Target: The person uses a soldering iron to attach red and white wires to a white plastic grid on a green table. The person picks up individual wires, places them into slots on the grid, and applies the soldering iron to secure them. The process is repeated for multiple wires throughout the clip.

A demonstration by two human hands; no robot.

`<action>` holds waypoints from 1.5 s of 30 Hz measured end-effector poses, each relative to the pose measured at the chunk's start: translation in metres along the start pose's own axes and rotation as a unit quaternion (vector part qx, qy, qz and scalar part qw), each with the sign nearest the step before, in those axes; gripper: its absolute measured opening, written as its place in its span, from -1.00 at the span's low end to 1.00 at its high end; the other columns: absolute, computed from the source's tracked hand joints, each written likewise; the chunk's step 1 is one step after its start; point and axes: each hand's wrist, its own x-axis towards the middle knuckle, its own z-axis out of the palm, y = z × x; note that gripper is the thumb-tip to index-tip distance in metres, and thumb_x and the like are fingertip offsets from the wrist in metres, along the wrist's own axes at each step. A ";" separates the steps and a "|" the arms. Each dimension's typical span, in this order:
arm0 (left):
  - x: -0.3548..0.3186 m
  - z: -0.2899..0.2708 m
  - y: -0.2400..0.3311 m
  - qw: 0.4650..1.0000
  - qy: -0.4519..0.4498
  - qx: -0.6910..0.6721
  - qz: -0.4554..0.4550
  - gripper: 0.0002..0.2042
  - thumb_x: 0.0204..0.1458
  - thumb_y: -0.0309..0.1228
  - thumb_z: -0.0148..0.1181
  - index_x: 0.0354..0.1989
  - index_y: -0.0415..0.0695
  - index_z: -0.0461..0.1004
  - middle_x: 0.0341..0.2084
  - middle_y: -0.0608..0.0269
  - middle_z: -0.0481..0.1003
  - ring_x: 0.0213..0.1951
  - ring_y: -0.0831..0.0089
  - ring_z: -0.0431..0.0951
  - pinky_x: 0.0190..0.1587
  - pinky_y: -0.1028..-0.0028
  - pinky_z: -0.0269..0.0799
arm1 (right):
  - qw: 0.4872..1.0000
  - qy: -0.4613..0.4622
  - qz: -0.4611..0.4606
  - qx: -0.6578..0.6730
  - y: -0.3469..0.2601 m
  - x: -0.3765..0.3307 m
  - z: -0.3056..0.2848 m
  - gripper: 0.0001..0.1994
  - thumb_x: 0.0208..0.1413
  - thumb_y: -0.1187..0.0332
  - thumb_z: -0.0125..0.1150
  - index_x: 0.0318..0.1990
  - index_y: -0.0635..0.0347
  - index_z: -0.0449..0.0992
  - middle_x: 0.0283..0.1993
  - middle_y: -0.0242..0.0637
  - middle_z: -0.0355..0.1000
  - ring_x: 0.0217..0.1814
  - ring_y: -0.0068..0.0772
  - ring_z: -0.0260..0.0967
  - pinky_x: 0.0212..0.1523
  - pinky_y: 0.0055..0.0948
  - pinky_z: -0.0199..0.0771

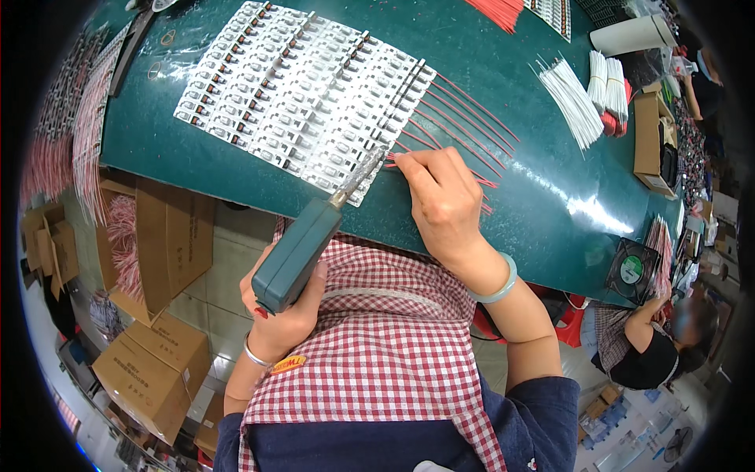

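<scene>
My left hand (285,321) is wrapped round the green body of a soldering gun (297,250), its metal tip pointing up and away from me. The tip reaches the near right corner of a white panel of small circuit boards (303,102), which carries rows of small parts. Beside that tip, my right hand (444,193) pinches the end of a thin red wire (391,157) at the panel's right edge. More red wires (480,134) run out from that edge to the right, some passing under my right hand.
The green table (543,212) holds white wire bundles (566,102), a red wire bundle (495,12), a small fan (633,269) and an open carton (651,145). Wired panels (94,126) lie at the left. Cardboard boxes (153,370) stand below. Another person (649,342) sits at the right.
</scene>
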 end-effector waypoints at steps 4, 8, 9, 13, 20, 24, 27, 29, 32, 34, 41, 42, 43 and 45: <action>0.000 0.000 0.001 1.000 -0.002 0.001 -0.012 -0.85 -0.16 -0.65 0.31 -0.35 -0.35 0.56 -0.44 0.06 0.55 -0.50 0.31 0.57 -0.44 0.45 0.47 | 1.000 -0.005 0.002 -0.005 0.000 0.000 0.001 -0.75 -0.27 0.59 0.25 -0.31 0.31 0.58 -0.38 -0.30 0.43 -0.36 -0.33 0.37 -0.45 -0.42 0.42; 0.003 -0.002 0.004 1.000 -0.013 0.017 -0.002 -0.86 -0.14 -0.63 0.32 -0.35 -0.33 0.56 -0.47 0.08 0.54 -0.52 0.33 0.55 -0.47 0.47 0.45 | 1.000 -0.008 0.003 -0.005 -0.001 0.001 0.000 -0.75 -0.28 0.59 0.24 -0.31 0.31 0.57 -0.38 -0.30 0.43 -0.35 -0.33 0.37 -0.45 -0.41 0.42; 0.003 -0.002 0.005 1.000 -0.014 0.019 -0.003 -0.86 -0.14 -0.63 0.32 -0.35 -0.33 0.56 -0.47 0.08 0.53 -0.52 0.34 0.55 -0.47 0.47 0.45 | 1.000 -0.007 0.003 -0.004 -0.001 0.001 0.000 -0.75 -0.28 0.59 0.24 -0.31 0.31 0.57 -0.38 -0.30 0.42 -0.35 -0.33 0.37 -0.45 -0.41 0.42; -0.002 -0.002 0.002 0.999 -0.007 0.006 -0.038 -0.83 -0.13 -0.61 0.33 -0.31 -0.33 0.57 -0.45 0.08 0.55 -0.51 0.35 0.57 -0.45 0.48 0.46 | 1.000 -0.012 0.004 -0.002 0.000 0.000 0.000 -0.75 -0.27 0.59 0.24 -0.30 0.31 0.57 -0.37 -0.30 0.42 -0.35 -0.33 0.36 -0.45 -0.41 0.41; -0.012 -0.004 -0.004 0.999 0.020 0.001 -0.034 -0.80 -0.12 -0.59 0.34 -0.27 -0.33 0.58 -0.41 0.07 0.57 -0.47 0.38 0.60 -0.42 0.50 0.49 | 1.000 -0.008 0.014 -0.002 -0.004 0.002 -0.002 -0.76 -0.22 0.64 0.28 -0.29 0.28 0.57 -0.37 -0.28 0.44 -0.36 -0.31 0.37 -0.41 -0.40 0.42; -0.012 -0.003 -0.006 0.999 0.026 -0.025 -0.026 -0.79 -0.12 -0.59 0.34 -0.27 -0.33 0.58 -0.41 0.08 0.57 -0.47 0.40 0.60 -0.42 0.51 0.50 | 1.000 0.006 -0.004 -0.010 -0.002 0.001 0.000 -0.76 -0.25 0.59 0.25 -0.30 0.31 0.56 -0.35 -0.29 0.43 -0.33 -0.32 0.37 -0.40 -0.42 0.44; -0.014 -0.004 -0.007 0.999 0.029 -0.014 -0.023 -0.79 -0.13 -0.59 0.35 -0.27 -0.33 0.57 -0.41 0.08 0.57 -0.47 0.39 0.60 -0.42 0.51 0.49 | 1.000 0.016 -0.007 0.002 -0.005 0.000 -0.004 -0.75 -0.24 0.60 0.26 -0.28 0.31 0.57 -0.34 -0.28 0.44 -0.33 -0.32 0.38 -0.40 -0.42 0.43; -0.015 -0.006 -0.007 1.000 0.023 -0.007 -0.016 -0.79 -0.13 -0.60 0.34 -0.27 -0.34 0.57 -0.41 0.07 0.57 -0.47 0.38 0.60 -0.43 0.51 0.49 | 1.000 0.015 -0.004 0.010 -0.008 -0.002 -0.005 -0.75 -0.23 0.60 0.27 -0.28 0.32 0.57 -0.34 -0.28 0.45 -0.32 -0.32 0.38 -0.41 -0.42 0.43; -0.014 -0.008 -0.005 1.000 0.011 -0.003 -0.013 -0.79 -0.14 -0.61 0.34 -0.27 -0.36 0.57 -0.42 0.06 0.57 -0.47 0.36 0.60 -0.42 0.50 0.49 | 1.000 0.008 0.004 0.018 -0.012 -0.005 -0.003 -0.74 -0.23 0.61 0.28 -0.27 0.33 0.57 -0.34 -0.28 0.45 -0.33 -0.32 0.38 -0.43 -0.43 0.43; -0.013 -0.008 -0.003 1.000 0.007 0.003 -0.009 -0.79 -0.14 -0.62 0.34 -0.27 -0.36 0.56 -0.42 0.05 0.56 -0.46 0.34 0.60 -0.41 0.49 0.48 | 1.000 0.005 0.005 0.020 -0.012 -0.007 0.000 -0.74 -0.23 0.61 0.28 -0.27 0.34 0.57 -0.34 -0.28 0.45 -0.32 -0.32 0.38 -0.44 -0.43 0.43; -0.014 -0.008 -0.004 1.000 -0.007 -0.004 -0.022 -0.83 -0.14 -0.62 0.33 -0.33 -0.34 0.55 -0.42 0.07 0.55 -0.48 0.33 0.56 -0.41 0.47 0.47 | 1.000 -0.004 0.003 0.009 -0.014 -0.007 0.000 -0.73 -0.24 0.60 0.27 -0.27 0.33 0.57 -0.34 -0.28 0.45 -0.33 -0.32 0.37 -0.44 -0.43 0.43; -0.013 -0.009 -0.003 1.000 -0.014 -0.003 -0.024 -0.84 -0.14 -0.63 0.33 -0.34 -0.33 0.55 -0.43 0.08 0.54 -0.49 0.34 0.56 -0.42 0.47 0.46 | 1.000 -0.005 0.003 0.009 -0.014 -0.007 0.000 -0.73 -0.25 0.60 0.27 -0.27 0.33 0.57 -0.34 -0.28 0.45 -0.33 -0.32 0.36 -0.44 -0.43 0.43; -0.013 -0.008 -0.003 1.000 -0.012 -0.007 -0.025 -0.84 -0.14 -0.63 0.32 -0.34 -0.33 0.55 -0.43 0.08 0.54 -0.49 0.34 0.56 -0.42 0.47 0.46 | 1.000 -0.007 0.004 0.010 -0.014 -0.007 0.000 -0.73 -0.25 0.60 0.26 -0.27 0.33 0.57 -0.34 -0.29 0.44 -0.33 -0.32 0.36 -0.44 -0.43 0.43; -0.013 -0.007 -0.004 0.999 -0.008 -0.015 -0.027 -0.85 -0.14 -0.63 0.32 -0.35 -0.32 0.55 -0.43 0.09 0.54 -0.49 0.35 0.55 -0.43 0.48 0.45 | 1.000 -0.006 0.004 0.009 -0.014 -0.007 0.001 -0.73 -0.25 0.60 0.25 -0.27 0.33 0.57 -0.34 -0.29 0.44 -0.33 -0.32 0.36 -0.43 -0.43 0.43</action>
